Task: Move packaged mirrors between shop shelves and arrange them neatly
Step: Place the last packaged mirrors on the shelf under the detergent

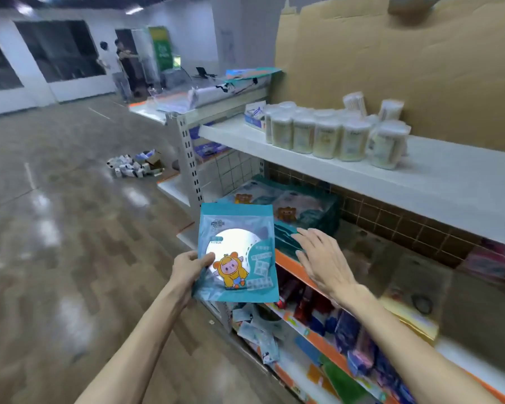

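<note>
My left hand pinches the mirror pack by its lower left edge, thumb on the front. It holds the pack upright, long axis near vertical, out in the aisle just before the shelf. My right hand is spread wide and holds nothing, its fingertips at or just short of the teal stack on that shelf; blur stops me telling which. The stack lies ahead and to the right of the pack, nearer the right hand, so I judge the pack must go rightward.
</note>
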### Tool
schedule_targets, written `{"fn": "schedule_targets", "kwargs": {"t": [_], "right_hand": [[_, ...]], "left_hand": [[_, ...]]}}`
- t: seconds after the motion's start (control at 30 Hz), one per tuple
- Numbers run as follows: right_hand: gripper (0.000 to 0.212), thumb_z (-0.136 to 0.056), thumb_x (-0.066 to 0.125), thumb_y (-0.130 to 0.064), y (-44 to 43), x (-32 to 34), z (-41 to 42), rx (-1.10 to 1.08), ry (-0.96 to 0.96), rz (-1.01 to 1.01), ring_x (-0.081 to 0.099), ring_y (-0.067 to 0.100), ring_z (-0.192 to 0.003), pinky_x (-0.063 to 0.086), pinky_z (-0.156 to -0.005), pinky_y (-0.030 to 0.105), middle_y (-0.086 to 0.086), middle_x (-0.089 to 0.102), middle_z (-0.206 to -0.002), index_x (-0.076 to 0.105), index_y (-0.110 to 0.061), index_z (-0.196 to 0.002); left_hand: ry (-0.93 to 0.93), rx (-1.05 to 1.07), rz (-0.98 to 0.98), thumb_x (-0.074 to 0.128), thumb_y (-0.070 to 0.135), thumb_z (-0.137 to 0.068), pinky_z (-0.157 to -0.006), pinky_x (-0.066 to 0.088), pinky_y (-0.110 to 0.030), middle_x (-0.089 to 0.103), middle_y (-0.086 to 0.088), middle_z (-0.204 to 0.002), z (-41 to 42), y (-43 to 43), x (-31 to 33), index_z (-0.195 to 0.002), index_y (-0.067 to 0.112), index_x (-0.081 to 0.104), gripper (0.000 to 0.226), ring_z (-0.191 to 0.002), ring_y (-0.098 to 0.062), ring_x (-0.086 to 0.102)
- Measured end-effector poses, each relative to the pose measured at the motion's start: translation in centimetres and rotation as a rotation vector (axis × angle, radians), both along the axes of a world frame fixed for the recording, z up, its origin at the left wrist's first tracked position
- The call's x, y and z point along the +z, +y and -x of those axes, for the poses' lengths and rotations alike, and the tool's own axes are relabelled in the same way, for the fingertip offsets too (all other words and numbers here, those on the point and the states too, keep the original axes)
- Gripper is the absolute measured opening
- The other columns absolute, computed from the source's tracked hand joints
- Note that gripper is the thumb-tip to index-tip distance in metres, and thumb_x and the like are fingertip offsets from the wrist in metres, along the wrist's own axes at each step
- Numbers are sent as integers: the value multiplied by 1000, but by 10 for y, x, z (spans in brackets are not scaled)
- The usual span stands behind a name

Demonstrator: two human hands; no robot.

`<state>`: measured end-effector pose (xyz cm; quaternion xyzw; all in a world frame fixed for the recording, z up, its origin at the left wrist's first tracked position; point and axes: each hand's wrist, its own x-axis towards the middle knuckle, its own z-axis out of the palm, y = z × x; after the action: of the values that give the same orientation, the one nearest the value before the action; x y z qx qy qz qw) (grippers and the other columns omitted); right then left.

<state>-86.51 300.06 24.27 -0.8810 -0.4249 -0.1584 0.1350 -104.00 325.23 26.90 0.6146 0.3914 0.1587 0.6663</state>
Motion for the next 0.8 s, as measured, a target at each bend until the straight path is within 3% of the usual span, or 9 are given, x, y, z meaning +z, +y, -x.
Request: {"fn": "schedule_targets", "kwargs": {"t": [0.13,0.3,0.47,0.63,0.73,0.8], "right_hand": [[50,-95,33,-37,39,-1,-38,-20,23,-13,51,23,-127,42,-104,39,0,57,-139,57,-18,-134],[49,-96,34,-37,56,-8,-65,-46,58,15,54,24,-121,52,-94,41,0,56,-138,56,-19,-135],[41,-100,43,-33,64,-15,-89,-104,129,-38,47,26,-128,45,-105,44,2,55,-138,48,-21,-139],[43,-102,42,-34,76,-18,-96,-173,200,-2,38,29,-139,40,-110,46,4,43,-151,43,-26,-145],[44,-101,47,-34,93,-25,-100,-250,162,-5,30,28,-144,33,-115,47,1,37,-155,44,-27,-144],[44,-100,48,-35,107,-28,-101,-310,122,9,30,28,-144,33,-115,48,0,36,-156,46,-27,-142]], "left_hand": [[-10,10,-45,72,9,-86,-52,57,-30,75,-10,-77,-49,38,1,-100,-3,67,19,-61,-24,71],[3,-14,-48,72,8,-85,-52,57,-31,72,-15,-92,-104,67,0,-101,3,60,21,-66,-28,71],[17,-39,-45,74,7,-84,-71,60,-45,71,-18,-97,-156,99,-9,-100,5,60,21,-84,-38,70],[19,-109,-31,72,4,-84,-53,58,-30,68,-16,-89,-203,130,-19,-93,5,59,16,-65,-27,64],[31,-187,8,73,6,-84,-65,59,-37,70,-17,-94,-233,152,-33,-108,3,58,29,-69,-28,66],[44,-253,16,73,8,-84,-64,58,-36,70,-14,-88,-251,167,-39,-111,5,58,31,-67,-27,66]]}}
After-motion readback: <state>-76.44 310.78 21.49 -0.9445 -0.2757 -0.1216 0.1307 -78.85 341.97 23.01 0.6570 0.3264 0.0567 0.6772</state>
